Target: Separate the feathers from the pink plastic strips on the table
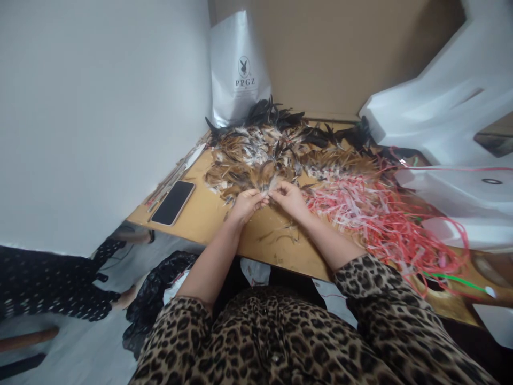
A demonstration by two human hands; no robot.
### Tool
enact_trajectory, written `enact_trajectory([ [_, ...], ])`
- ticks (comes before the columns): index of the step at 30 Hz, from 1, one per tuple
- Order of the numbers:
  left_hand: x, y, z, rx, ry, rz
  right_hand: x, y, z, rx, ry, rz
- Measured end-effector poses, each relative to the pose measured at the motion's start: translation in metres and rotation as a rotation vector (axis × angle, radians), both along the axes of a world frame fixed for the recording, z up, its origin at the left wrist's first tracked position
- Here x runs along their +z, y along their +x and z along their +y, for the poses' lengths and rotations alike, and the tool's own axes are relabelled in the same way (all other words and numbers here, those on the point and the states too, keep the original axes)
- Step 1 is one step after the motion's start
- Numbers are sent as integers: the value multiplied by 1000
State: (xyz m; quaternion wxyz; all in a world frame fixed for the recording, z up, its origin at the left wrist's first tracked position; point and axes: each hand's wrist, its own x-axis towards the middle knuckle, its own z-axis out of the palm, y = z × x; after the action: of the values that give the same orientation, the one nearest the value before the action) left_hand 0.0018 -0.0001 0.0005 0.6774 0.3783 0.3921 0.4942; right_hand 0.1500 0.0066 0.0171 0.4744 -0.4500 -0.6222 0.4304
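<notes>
Room between phone (pixel 173 202) and left hand (pixel 249 204); feathers (pixel 234 152) block ahead

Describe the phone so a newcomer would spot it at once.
Start at the yellowish-brown table beside the white wall. On its left part, left of the left hand, a phone lies flat, dark screen up. Its smooth, pale-edged rectangle sets it apart from the ruffled feathers heaped nearby.

A phone (pixel 173 203) lies left of the left hand (pixel 247 204), with a silver bag (pixel 240 67) beyond that hand and black plastic (pixel 154 299) below.
</notes>
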Motion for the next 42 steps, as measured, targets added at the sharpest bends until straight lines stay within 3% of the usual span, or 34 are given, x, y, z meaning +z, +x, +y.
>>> enact_trajectory([
  [13,0,0,-3,-86,13,48,1,1,0,68,-255,321],
  [24,-1,-1,-3,-105,23,109,4,0,-2,45,-262,307],
  [31,-3,-3,-3,-144,91,226,7,8,1,217,-341,223],
  [42,-2,0,-4,-151,68,163,3,0,-1,77,-288,266],
])
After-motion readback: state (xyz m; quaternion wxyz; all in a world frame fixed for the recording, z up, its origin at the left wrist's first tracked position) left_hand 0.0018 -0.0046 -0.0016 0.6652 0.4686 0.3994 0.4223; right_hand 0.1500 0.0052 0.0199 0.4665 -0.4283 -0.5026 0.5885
